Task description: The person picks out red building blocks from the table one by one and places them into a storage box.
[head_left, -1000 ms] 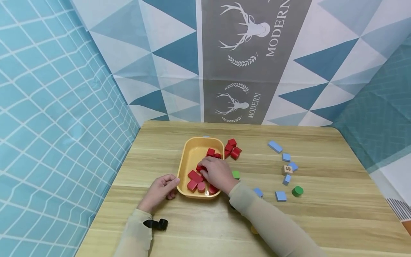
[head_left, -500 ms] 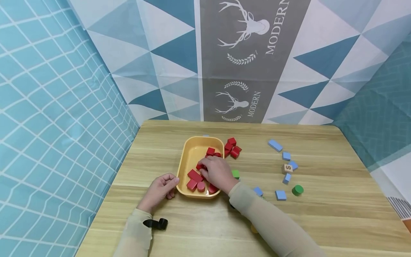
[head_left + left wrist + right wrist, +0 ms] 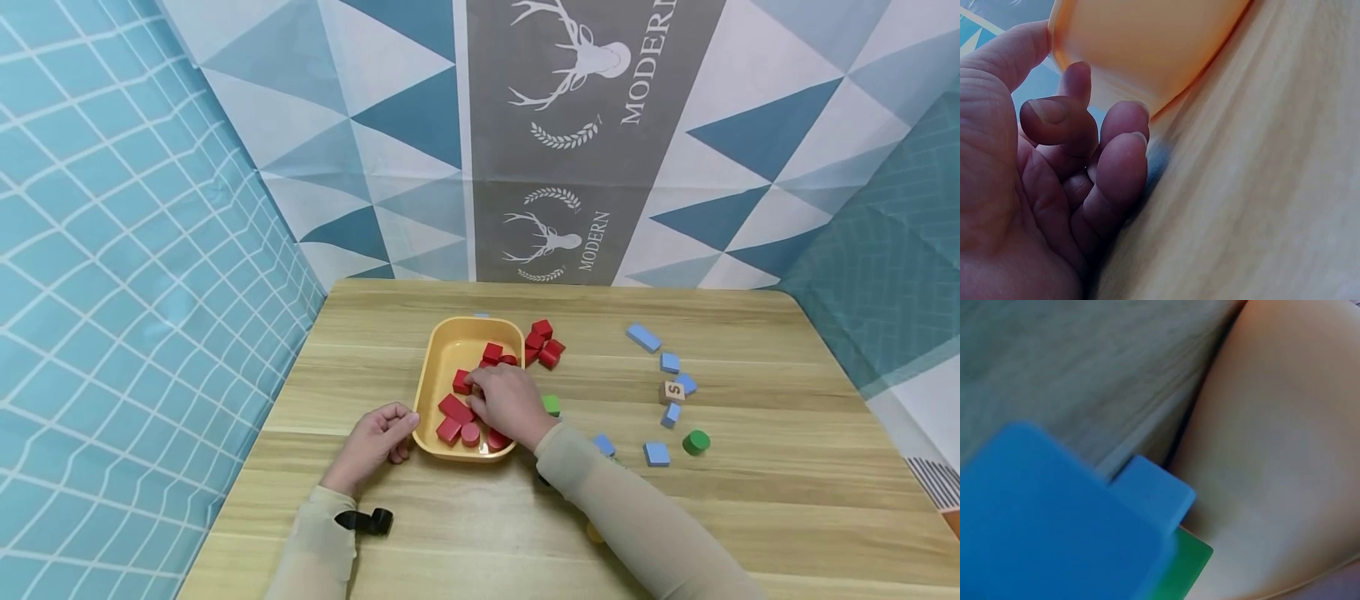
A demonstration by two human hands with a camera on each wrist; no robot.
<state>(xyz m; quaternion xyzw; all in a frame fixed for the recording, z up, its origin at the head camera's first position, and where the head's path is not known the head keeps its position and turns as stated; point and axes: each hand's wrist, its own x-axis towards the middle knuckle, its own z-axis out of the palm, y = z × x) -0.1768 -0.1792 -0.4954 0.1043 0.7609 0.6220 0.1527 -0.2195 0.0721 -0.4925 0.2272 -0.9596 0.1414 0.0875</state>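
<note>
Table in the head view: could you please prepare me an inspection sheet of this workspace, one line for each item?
Surface: pale wood-grain table, no spill seen.
Job's things: yellow tray holding red blocks; another red pile beside its right rim.
Clutter: blue blocks, a green cylinder and a lettered block, scattered mostly to the tray's right.
Hands: left hand touches the tray's near left corner; right hand reaches inside, beside a red block, grip unclear.
Cables: nothing seen.
Surroundings: deer-printed cloth behind, blue gridded cloth at left.
</note>
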